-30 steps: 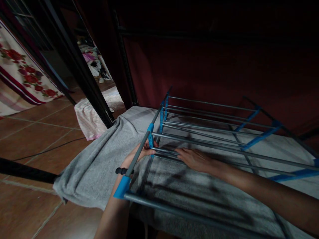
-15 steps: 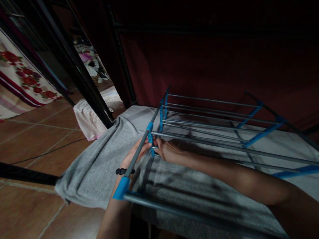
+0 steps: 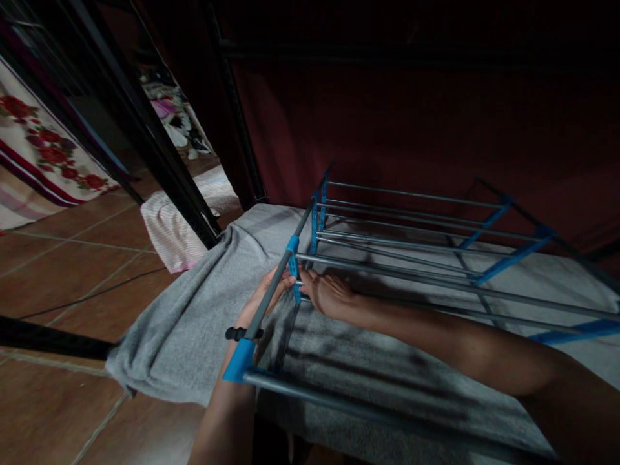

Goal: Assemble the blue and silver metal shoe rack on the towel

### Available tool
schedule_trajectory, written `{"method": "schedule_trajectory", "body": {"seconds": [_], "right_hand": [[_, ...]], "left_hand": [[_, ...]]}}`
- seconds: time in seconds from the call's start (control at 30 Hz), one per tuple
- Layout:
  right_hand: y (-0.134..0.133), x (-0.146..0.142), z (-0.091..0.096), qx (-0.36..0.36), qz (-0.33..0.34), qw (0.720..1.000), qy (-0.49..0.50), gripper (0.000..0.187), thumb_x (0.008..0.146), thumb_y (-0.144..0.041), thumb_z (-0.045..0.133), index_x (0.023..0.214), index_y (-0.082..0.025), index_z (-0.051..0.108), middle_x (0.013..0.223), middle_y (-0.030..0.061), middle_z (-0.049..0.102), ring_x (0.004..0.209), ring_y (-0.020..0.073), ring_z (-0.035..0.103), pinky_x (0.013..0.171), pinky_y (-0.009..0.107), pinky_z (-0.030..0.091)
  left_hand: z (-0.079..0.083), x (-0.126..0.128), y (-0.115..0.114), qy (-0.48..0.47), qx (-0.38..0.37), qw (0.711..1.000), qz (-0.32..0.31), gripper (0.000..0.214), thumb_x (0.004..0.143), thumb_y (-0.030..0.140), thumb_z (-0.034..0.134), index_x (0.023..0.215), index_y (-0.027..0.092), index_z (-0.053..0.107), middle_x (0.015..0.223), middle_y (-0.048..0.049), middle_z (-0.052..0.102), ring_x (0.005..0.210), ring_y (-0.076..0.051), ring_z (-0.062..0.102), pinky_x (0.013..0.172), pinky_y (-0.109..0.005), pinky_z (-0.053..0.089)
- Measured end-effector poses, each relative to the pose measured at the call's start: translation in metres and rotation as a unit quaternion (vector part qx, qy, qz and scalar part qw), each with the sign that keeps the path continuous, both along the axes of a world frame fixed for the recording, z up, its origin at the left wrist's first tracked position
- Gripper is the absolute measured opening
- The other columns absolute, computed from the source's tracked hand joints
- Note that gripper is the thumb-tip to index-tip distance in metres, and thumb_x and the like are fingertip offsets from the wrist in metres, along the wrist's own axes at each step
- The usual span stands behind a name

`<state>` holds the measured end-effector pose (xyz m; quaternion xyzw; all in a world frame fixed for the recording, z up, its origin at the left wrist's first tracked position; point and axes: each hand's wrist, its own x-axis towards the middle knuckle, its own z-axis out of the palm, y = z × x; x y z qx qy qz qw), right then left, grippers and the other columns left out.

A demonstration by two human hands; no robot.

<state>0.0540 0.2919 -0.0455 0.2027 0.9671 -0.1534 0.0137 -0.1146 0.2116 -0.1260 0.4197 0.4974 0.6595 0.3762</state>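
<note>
A rack of grey metal tubes [image 3: 387, 267] with blue plastic brackets lies on a grey cloth. My left hand [image 3: 268, 289], with a dark band on its wrist, is behind a side tube [image 3: 267, 294], its fingers closed around a blue bracket [image 3: 292, 263] near the rack's left side. On the inner side of that bracket, my right hand [image 3: 329, 294] is closed at the end of a short-looking crossbar [image 3: 299, 283] that meets the bracket. Most of this bar is hidden under my right hand and forearm. A blue corner piece [image 3: 239, 361] joins two tubes close to me.
Behind the rack stands a dark red panel [image 3: 387, 123]. The grey cloth [image 3: 184, 336] hangs over the left edge, above a tiled floor [image 3: 53, 284]. Dark metal posts [image 3: 159, 148], a striped cloth [image 3: 169, 229] and a flowered cloth [image 3: 53, 155] are at the left.
My right hand has shifted slightly right along the bar, its fingers now a little farther from the bracket. My left hand stays at the bracket.
</note>
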Motion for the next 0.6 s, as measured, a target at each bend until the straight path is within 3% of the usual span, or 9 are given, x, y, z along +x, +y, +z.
{"method": "schedule_trajectory", "body": {"seconds": [0.1, 0.27, 0.43, 0.6], "right_hand": [[-0.002, 0.001, 0.002, 0.038, 0.002, 0.999, -0.003, 0.050, 0.104, -0.035, 0.030, 0.151, -0.019, 0.026, 0.132, 0.0140, 0.061, 0.101, 0.0257, 0.068, 0.080, 0.036, 0.052], [-0.003, -0.001, 0.000, 0.082, 0.008, 0.996, -0.017, 0.046, 0.104, -0.039, 0.025, 0.141, -0.015, 0.038, 0.110, 0.0158, 0.071, 0.095, 0.0269, 0.070, 0.081, 0.038, 0.052], [0.004, -0.004, -0.004, 0.095, 0.025, 0.995, 0.007, 0.046, 0.104, -0.038, 0.026, 0.143, -0.018, 0.040, 0.115, 0.0155, 0.070, 0.094, 0.0278, 0.070, 0.077, 0.038, 0.052], [0.008, -0.007, 0.001, 0.087, 0.031, 0.996, 0.020, 0.041, 0.103, -0.030, 0.028, 0.138, -0.018, 0.047, 0.117, 0.0146, 0.069, 0.097, 0.0259, 0.069, 0.081, 0.037, 0.051]], "left_hand": [[0.003, 0.004, 0.000, -0.023, 0.004, 1.000, -0.006, 0.038, 0.076, 0.031, 0.076, 0.113, 0.028, 0.067, 0.113, -0.0042, 0.071, 0.110, -0.027, 0.064, 0.099, -0.042, 0.049], [0.005, 0.006, 0.000, -0.084, 0.006, 0.996, -0.040, 0.038, 0.075, 0.029, 0.078, 0.113, 0.027, 0.070, 0.112, -0.0044, 0.072, 0.113, -0.027, 0.063, 0.100, -0.041, 0.050], [0.000, 0.005, 0.002, -0.110, 0.019, 0.993, -0.045, 0.036, 0.072, 0.025, 0.080, 0.106, 0.025, 0.072, 0.107, -0.0044, 0.073, 0.111, -0.026, 0.065, 0.099, -0.039, 0.050], [0.006, 0.009, 0.003, -0.112, 0.013, 0.993, -0.031, 0.040, 0.067, 0.024, 0.084, 0.104, 0.025, 0.071, 0.104, -0.0037, 0.073, 0.105, -0.026, 0.067, 0.095, -0.040, 0.052]]}}
